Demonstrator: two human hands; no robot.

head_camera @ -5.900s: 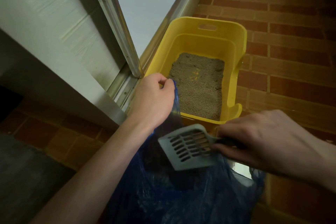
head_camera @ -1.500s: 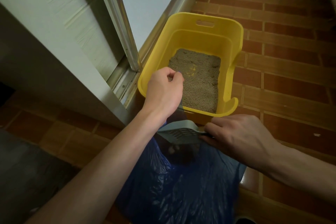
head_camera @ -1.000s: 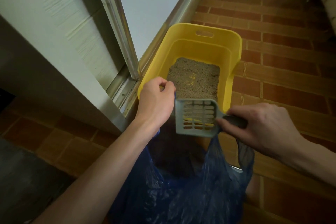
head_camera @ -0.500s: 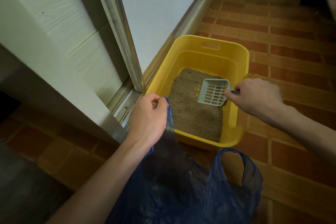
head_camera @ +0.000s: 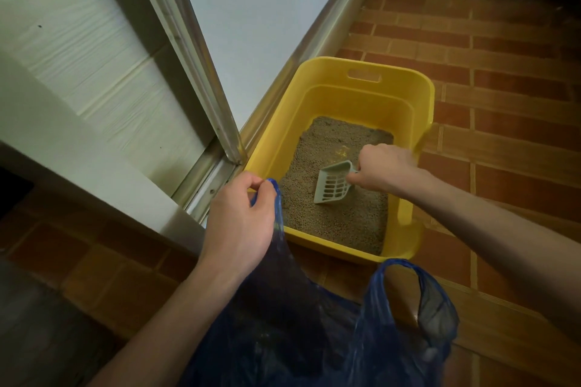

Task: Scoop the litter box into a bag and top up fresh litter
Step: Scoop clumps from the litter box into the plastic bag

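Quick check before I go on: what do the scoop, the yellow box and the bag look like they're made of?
Scoop: pale grey moulded plastic by the look, matte, with slotted holes. Litter box: glossy yellow plastic, one-piece, rounded rim and a cut-out handle. Bag: thin translucent blue plastic film, crinkled, floor showing through its loop handle. Litter: fine grey-brown granules; the exact kind cannot be told.

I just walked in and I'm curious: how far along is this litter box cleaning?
Midway, it seems. The blue bag is already held open by one handle in the left hand. In hand: the right hand grips the grey scoop, its tip down in the litter of the yellow box. Left: lifting that scoopful into the bag, and the top-up; no fresh litter supply is in view.
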